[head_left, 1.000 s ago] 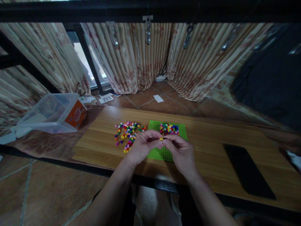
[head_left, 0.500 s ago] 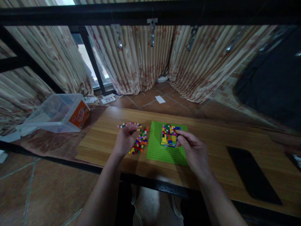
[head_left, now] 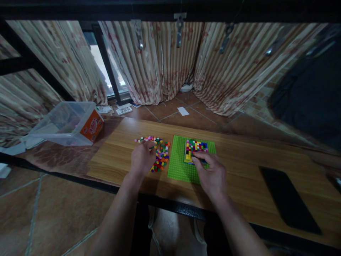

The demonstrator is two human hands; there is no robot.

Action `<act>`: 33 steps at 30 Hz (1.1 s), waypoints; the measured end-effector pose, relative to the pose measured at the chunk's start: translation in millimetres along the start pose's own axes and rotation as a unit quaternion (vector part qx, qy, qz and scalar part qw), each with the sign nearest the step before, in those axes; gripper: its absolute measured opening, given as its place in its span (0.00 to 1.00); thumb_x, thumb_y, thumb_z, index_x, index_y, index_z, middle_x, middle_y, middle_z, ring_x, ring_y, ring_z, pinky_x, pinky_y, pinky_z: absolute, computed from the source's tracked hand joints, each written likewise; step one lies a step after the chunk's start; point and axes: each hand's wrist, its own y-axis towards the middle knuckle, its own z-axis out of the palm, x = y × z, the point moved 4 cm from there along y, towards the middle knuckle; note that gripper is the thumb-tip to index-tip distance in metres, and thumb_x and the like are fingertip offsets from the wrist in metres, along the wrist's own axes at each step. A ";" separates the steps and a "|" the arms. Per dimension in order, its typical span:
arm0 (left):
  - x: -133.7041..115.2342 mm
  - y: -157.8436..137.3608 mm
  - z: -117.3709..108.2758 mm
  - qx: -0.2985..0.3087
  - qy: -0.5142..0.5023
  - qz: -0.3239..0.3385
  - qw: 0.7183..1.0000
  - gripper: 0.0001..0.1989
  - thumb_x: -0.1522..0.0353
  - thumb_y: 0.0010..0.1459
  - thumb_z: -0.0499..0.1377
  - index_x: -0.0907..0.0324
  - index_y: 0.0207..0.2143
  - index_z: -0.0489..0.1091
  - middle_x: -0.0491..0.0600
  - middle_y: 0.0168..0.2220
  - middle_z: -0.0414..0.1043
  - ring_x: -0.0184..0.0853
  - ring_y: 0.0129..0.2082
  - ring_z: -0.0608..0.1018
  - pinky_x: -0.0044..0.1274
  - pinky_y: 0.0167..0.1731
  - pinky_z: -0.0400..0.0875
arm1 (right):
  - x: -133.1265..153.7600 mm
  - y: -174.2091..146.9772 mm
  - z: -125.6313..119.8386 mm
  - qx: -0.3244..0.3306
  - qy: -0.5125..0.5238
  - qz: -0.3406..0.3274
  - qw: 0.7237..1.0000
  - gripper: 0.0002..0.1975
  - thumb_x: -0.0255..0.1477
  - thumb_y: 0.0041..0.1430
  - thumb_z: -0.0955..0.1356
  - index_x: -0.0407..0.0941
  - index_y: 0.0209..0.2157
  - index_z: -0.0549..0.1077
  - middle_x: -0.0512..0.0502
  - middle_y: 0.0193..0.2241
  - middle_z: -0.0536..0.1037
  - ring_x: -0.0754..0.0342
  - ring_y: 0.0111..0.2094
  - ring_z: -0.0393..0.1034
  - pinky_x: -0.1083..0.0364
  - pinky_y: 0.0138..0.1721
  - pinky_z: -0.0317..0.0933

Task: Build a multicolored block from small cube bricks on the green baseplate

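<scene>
A green studded baseplate [head_left: 177, 167] lies on the wooden table, carrying a low block built of many-coloured toy bricks [head_left: 195, 145]. My right hand [head_left: 211, 174] reaches over the near side of this block. Its thumb and forefinger are pinched at the block's top, on what looks like a small dark brick, mostly hidden by the fingertips. Left of the plate lies a loose pile of small toy bricks [head_left: 161, 156] in mixed colours. Over the pile's left side is my left hand [head_left: 141, 160], fingers bent together; whatever they may hold is hidden.
A clear plastic bin [head_left: 66, 131] with an orange label stands at the table's left on a patterned cloth [head_left: 61, 163]. To the right lies a flat black slab [head_left: 289, 199]. Patterned curtains [head_left: 165, 64] hang behind the table, and a black bar [head_left: 160, 12] crosses overhead.
My right hand has moved left and its fingertips are now over the block's near part. My left hand has turned knuckles-up, fingers lowered to the pile. The view has shifted slightly.
</scene>
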 end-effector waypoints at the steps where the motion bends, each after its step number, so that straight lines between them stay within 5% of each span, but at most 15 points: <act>1: -8.2 -3.4 2.7 -0.003 -0.029 0.023 0.999 0.11 0.72 0.59 0.56 0.59 0.39 0.77 0.54 0.41 0.78 0.39 0.40 0.79 0.29 0.43 0.72 | 1.7 0.0 1.3 -0.008 -0.010 -0.014 1.000 0.04 0.32 0.60 0.69 0.48 0.34 0.78 0.47 0.36 0.82 0.49 0.41 0.74 0.47 0.47 0.65; 5: -49.4 -24.7 23.6 0.067 -0.148 0.135 0.977 0.12 0.75 0.57 0.56 0.60 0.43 0.75 0.51 0.40 0.77 0.33 0.32 0.78 0.27 0.39 0.73 | 4.2 0.4 5.5 -0.031 -0.044 -0.038 0.998 0.04 0.30 0.59 0.70 0.46 0.32 0.77 0.45 0.36 0.81 0.48 0.42 0.72 0.46 0.46 0.64; 9: -72.2 -38.5 41.4 0.091 -0.181 0.162 0.966 0.16 0.75 0.57 0.57 0.61 0.48 0.72 0.53 0.44 0.76 0.34 0.36 0.78 0.28 0.41 0.74 | 4.1 -0.5 8.5 -0.038 -0.062 -0.031 0.997 0.04 0.31 0.58 0.72 0.46 0.31 0.76 0.46 0.34 0.81 0.48 0.40 0.72 0.47 0.45 0.63; 21: -78.6 -41.3 52.3 0.046 -0.154 0.172 0.972 0.15 0.71 0.61 0.56 0.58 0.51 0.68 0.52 0.46 0.74 0.36 0.40 0.78 0.29 0.43 0.75 | 0.5 -1.7 4.5 -0.025 -0.067 -0.018 0.997 0.08 0.35 0.57 0.72 0.46 0.28 0.76 0.46 0.34 0.80 0.48 0.39 0.72 0.47 0.45 0.63; 33: -82.4 -38.6 50.1 0.028 -0.146 0.217 0.965 0.08 0.73 0.61 0.56 0.56 0.41 0.71 0.48 0.41 0.72 0.34 0.41 0.76 0.26 0.42 0.73 | -1.2 -2.3 2.0 -0.015 -0.048 0.002 0.999 0.09 0.34 0.61 0.68 0.47 0.30 0.77 0.44 0.36 0.79 0.49 0.41 0.72 0.46 0.47 0.64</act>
